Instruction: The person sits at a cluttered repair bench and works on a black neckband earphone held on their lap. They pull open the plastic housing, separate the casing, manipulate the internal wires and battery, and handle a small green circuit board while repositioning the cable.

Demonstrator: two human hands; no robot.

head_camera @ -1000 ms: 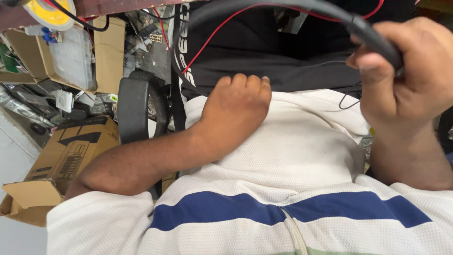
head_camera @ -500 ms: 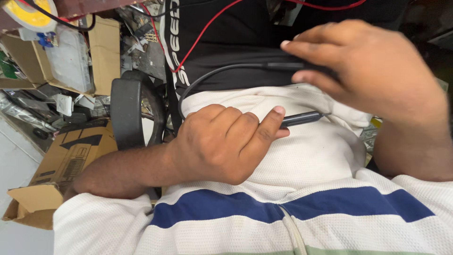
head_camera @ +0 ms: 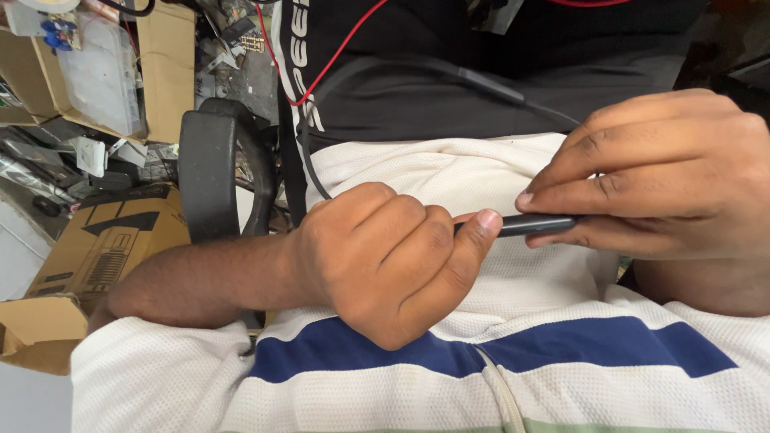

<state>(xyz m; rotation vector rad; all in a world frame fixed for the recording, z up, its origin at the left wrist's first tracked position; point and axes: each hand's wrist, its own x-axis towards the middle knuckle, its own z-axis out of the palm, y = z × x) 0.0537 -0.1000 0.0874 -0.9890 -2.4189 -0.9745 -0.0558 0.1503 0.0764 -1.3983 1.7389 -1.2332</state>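
A slim black rod-shaped part (head_camera: 533, 225) of a cabled device was held over the lap between both hands: the left hand (head_camera: 385, 261) fisted, thumb pressing its end; the right hand (head_camera: 658, 172) pinching it with nearly closed fingers. Steady opposing grips were judged necessary.

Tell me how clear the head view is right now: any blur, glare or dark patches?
Head view: left hand, right hand and the slim black rod they grip are sharp, evenly lit, without glare; the top right corner is dark and hard to read.
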